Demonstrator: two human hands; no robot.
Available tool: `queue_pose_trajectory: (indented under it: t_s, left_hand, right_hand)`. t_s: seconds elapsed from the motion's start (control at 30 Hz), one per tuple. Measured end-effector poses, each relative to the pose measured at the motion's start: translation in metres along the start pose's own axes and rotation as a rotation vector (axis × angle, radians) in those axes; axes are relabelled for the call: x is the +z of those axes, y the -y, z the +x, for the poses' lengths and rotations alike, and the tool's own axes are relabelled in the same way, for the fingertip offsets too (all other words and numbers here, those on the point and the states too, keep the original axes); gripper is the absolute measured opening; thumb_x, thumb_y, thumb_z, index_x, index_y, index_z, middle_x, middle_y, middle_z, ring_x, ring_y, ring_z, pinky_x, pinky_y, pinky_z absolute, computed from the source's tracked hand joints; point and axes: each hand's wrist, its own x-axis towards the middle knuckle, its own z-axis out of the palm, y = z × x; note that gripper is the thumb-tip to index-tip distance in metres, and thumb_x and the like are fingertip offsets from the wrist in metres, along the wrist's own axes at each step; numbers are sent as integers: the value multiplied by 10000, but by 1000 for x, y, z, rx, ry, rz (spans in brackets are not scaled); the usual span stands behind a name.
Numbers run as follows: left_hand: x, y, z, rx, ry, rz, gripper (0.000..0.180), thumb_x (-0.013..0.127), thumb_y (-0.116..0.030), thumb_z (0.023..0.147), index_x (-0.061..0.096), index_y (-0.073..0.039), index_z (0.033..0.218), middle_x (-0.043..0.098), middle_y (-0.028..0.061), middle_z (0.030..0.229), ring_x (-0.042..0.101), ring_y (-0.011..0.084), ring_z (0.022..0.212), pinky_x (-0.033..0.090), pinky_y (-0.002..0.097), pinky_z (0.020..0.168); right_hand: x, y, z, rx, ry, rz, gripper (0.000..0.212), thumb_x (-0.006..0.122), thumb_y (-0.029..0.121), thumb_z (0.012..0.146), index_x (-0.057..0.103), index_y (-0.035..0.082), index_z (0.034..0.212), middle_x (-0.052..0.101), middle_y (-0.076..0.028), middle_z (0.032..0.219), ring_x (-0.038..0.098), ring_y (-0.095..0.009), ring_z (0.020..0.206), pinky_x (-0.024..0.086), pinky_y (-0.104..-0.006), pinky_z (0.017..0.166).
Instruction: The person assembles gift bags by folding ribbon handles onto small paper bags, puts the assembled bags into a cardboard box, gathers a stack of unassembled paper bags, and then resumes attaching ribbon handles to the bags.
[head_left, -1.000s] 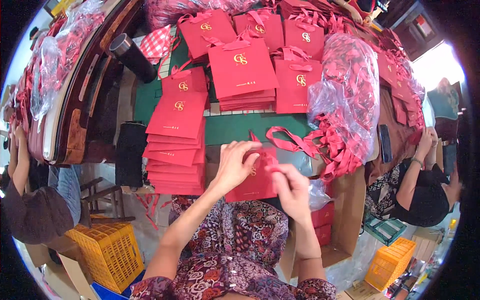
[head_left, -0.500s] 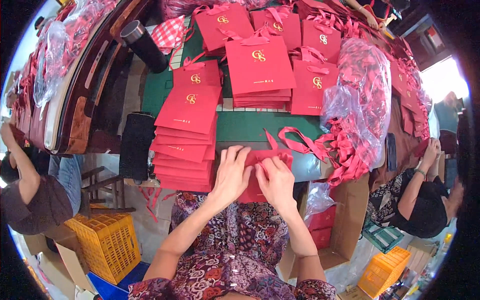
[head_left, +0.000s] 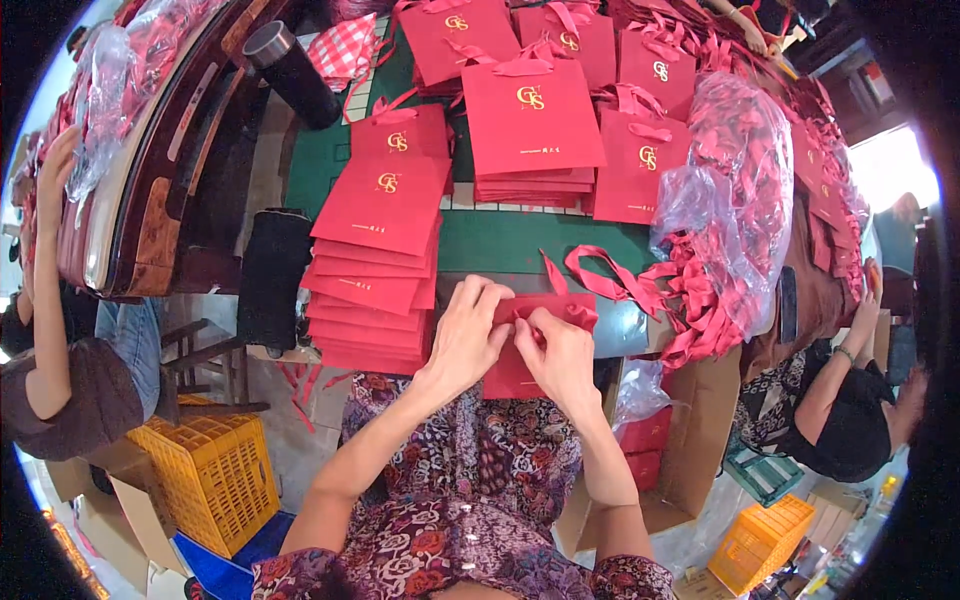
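Both hands down at the near edge of the green bench (head_left: 520, 240), working on one flat red paper gift bag (head_left: 515, 365) that hangs half over the lap. Left hand (head_left: 468, 335) pressed flat on the bag's upper left with fingers (head_left: 488, 297) curled over the top edge; right hand (head_left: 560, 355) with fingertips pinching the red ribbon handle (head_left: 590, 280) right at the bag's mouth. Biggest risk, probably: ribbon slipping out of that pinch or twisting, since the loose loop trails off toward the tangled heap of red ribbons (head_left: 700, 300) and could easily snag there. Could also crease the paper if the left palm leans too hard with only the bench edge underneath. Leaning stack of finished red bags (head_left: 375, 260) just left of the hands looks fanned out and ready to slide off toward the floor with one elbow bump. Packaging-wise: every bag a red rectangle with a small gold emblem centred, more stacks further back (head_left: 530, 130), clear plastic sack of ribbons (head_left: 740, 190) on the right, yellow crates (head_left: 205, 465) on the floor lower left.
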Motion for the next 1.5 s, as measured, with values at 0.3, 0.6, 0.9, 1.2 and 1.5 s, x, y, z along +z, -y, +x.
queue_pose_trajectory:
  t_s: [0.3, 0.6, 0.9, 1.2, 1.5]
  left_hand:
    - [-1, 3, 3, 15, 43, -56, 260, 630, 14, 828, 549, -31, 1070, 534, 155, 1035, 560, 373, 1000, 495, 460, 834]
    - [1, -2, 3, 0, 26, -85, 206, 587, 12, 859, 552, -40, 1056, 585, 156, 999, 572, 379, 913, 490, 462, 809]
    - [2, 1, 4, -25, 23, -143, 161, 563, 20, 861, 547, -28, 1014, 623, 157, 886, 564, 365, 856, 470, 468, 760]
    - [-7, -8, 9, -18, 76, -205, 146, 552, 41, 844, 566, -23, 974, 648, 148, 873, 598, 347, 859, 492, 454, 773]
    - [-16, -2, 18, -60, 212, -270, 171, 550, 39, 839, 583, -33, 991, 668, 132, 895, 598, 339, 883, 495, 453, 796]
  right_hand:
    - [4, 2, 1, 84, -28, 28, 189, 679, 181, 861, 640, 20, 770, 609, -156, 599, 622, -329, 526, 473, -411, 520]
    - [16, 1, -3, 8, -143, -18, 214, 664, 173, 868, 585, 32, 727, 580, -162, 583, 609, -339, 523, 464, -419, 510]
    - [1, -3, 1, 7, 0, 40, 221, 645, 161, 876, 583, 3, 734, 567, -190, 594, 610, -351, 533, 456, -427, 505]
    - [-7, -2, -1, 118, 43, 138, 244, 649, 207, 887, 594, 15, 747, 611, -188, 645, 637, -380, 603, 479, -450, 545]
    - [-5, 0, -2, -114, -15, -52, 194, 663, 154, 866, 545, 29, 776, 602, -159, 693, 636, -345, 637, 485, -439, 565]
